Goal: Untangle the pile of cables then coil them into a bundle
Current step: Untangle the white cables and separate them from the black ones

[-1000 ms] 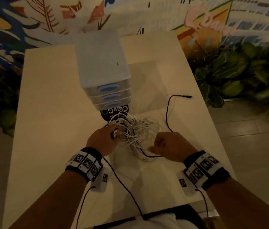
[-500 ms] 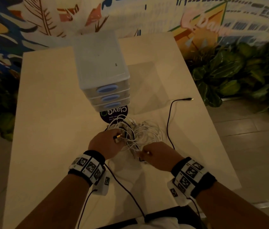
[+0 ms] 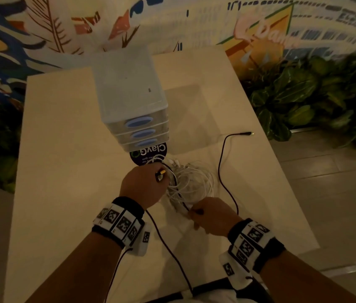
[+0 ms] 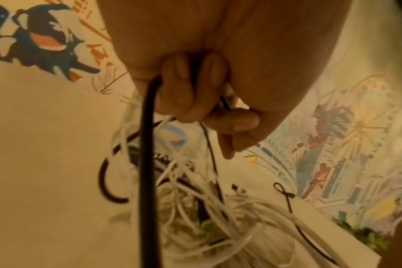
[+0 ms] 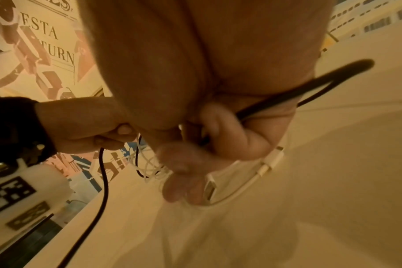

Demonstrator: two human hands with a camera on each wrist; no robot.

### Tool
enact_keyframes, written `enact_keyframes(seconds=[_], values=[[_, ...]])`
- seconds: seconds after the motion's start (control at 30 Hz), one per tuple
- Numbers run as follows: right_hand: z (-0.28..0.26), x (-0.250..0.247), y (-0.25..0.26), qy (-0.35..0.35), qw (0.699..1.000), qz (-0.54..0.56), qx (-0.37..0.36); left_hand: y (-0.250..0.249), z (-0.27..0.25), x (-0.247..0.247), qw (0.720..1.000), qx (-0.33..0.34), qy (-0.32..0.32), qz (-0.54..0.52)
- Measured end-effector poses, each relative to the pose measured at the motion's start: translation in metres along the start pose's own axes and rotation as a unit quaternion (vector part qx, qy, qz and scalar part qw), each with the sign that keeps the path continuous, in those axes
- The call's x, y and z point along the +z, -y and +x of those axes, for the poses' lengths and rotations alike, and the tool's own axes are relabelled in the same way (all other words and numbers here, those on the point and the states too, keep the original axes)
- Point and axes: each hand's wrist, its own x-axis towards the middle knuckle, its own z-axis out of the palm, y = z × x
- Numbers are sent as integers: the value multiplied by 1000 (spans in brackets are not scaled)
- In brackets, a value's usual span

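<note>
Barely begun, by the look of it: white cables (image 3: 191,182) heaped in one knotted pile on the bench (image 3: 63,171), nothing coiled, no bundle anywhere. Only a black cable (image 3: 223,162) partly freed, trailing off to the right with its plug end lying well apart from the heap. Left to do, as a judgement: drawing out each strand in turn, then winding all of them together.

Left hand (image 3: 144,186) at the pile's left edge, touching it, fingers (image 4: 179,94) curled round a thick black lead plus some white strands, a gold-tipped connector (image 3: 160,174) poking out above the knuckles. Tangle hanging directly beneath that fist in the left wrist view.

Right hand (image 3: 211,215) at the pile's near edge, fingers (image 5: 230,137) pinching a black strand, the lower fingers bent loosely over white connectors (image 5: 271,161) resting on the bench. Whether that strand is the same cable running out to the right: cannot tell.

Just behind the pile, a dark round sticker (image 3: 148,154) and a clear drawer unit (image 3: 133,110) with blue handles.
</note>
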Motion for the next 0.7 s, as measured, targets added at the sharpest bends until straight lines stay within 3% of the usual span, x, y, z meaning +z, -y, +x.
enact_keyframes(seconds=[0.07, 0.13, 0.27, 0.43, 0.7], values=[[-4, -3, -5, -56, 998, -24, -10, -9, -2, -6, 998, 44, -44, -11], [-6, -5, -6, -79, 996, -31, -8, -16, 2, -6, 997, 70, -40, -9], [-4, -6, -11, -81, 996, -28, 11, -18, 19, 2, 997, 16, 19, 78], [0, -6, -15, -80, 996, -9, 24, -7, 23, 2, 992, -20, 21, 127], [-7, -19, -17, -119, 987, -109, 27, 1, 17, -4, 997, -40, 2, -66]])
